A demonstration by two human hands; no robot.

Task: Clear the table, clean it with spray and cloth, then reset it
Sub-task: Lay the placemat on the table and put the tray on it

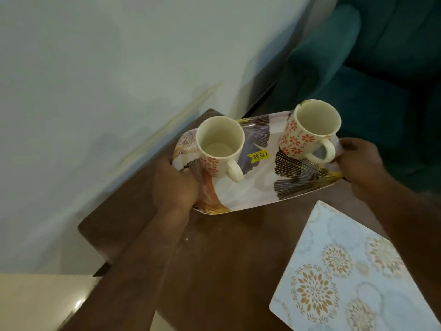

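While two hands (175, 185) (362, 163) clasp one tray (248, 189), two mugs (220, 145) (309, 132) stand.

Dim, soft indoor light is falling evenly, casting weak shadows. Motion blur is smearing both forearms and the pale wall (95, 68); a small glare is glinting on the cream floor (77, 304).

Pale grey-white wall (95, 68) behind; teal upholstered sofa (358, 68) at right; cream glossy floor (35, 304) lower left, catching a glint.
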